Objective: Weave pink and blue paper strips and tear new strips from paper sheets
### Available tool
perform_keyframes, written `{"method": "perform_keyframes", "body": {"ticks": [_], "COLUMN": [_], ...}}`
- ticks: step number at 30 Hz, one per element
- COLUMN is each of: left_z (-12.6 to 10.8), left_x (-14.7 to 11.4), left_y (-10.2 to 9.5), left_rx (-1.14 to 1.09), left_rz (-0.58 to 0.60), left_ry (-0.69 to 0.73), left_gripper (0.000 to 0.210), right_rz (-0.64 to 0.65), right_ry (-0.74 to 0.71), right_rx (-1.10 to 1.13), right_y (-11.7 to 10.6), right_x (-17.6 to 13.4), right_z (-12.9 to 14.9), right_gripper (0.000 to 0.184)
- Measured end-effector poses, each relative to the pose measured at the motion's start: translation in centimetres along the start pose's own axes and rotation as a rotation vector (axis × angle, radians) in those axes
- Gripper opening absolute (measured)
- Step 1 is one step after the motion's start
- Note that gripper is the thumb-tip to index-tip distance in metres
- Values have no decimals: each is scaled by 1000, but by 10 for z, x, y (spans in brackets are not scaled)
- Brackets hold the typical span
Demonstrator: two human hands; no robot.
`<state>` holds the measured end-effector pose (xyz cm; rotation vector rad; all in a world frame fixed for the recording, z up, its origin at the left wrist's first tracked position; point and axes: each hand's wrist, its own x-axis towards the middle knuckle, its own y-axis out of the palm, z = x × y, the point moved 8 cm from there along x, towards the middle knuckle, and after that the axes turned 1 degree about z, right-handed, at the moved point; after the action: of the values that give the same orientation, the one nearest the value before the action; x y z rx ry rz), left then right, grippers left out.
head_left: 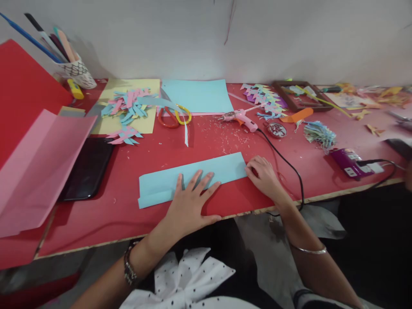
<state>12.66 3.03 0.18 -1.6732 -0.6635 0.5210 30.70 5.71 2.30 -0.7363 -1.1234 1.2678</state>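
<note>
the folded blue paper (225,168) lies on the red table (96,231), long axis running left to right, its middle beneath the left hand's (188,206) flat, spread fingers, while the right hand (265,177) curls at its right end, perhaps pinching, though i cannot tell.

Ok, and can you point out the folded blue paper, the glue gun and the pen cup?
Blue paper (227,168): head view, on its right part, beyond the fingers.
Glue gun (241,115): head view, on its pink body.
Pen cup (79,74): head view, on its patterned wall.
</note>
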Motion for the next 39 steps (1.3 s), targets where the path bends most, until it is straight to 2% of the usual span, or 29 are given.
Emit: {"method": "perform_keyframes", "body": {"ticks": [3, 7, 11, 17, 20, 22, 24, 31, 39], "left_z": [0, 9, 20, 11, 9, 12, 18, 39, 47], "left_x": [0, 0, 2, 0, -3, -4, -4, 1, -1], "left_y": [-4, -17, -27, -33, -34, -35, -35, -32, -29], "left_rx": [-15, 27, 101, 144, 105, 63, 36, 77, 151], "left_rz": [-41, -122, -140, -129, -152, -171, -174, -106, -133], "left_ry": [19, -33, -86, -20, -13, -27, -57, -125, -143], "left_gripper": [67, 50, 31, 18, 13, 16, 20, 30, 32], "right_rz": [-20, 34, 94, -56, -8, 49, 75, 81, 91], "right_ry": [-38, -123, -165, -283, -414, -436, -391, -250, -217], "right_rx": [16, -5, -48, -341, -317, -236, -193, -234, -173], "right_y": [-4, -1, 2, -10, -1, 8, 13, 22, 26], "right_x": [-2, -7, -13, -21, -24, -24, -19, -5, -2], "right_z": [6, 24, 43, 86, 104, 105, 99, 85, 80], "right_gripper": [15, 30, 19, 19, 22, 21, 24, 33, 30]}}
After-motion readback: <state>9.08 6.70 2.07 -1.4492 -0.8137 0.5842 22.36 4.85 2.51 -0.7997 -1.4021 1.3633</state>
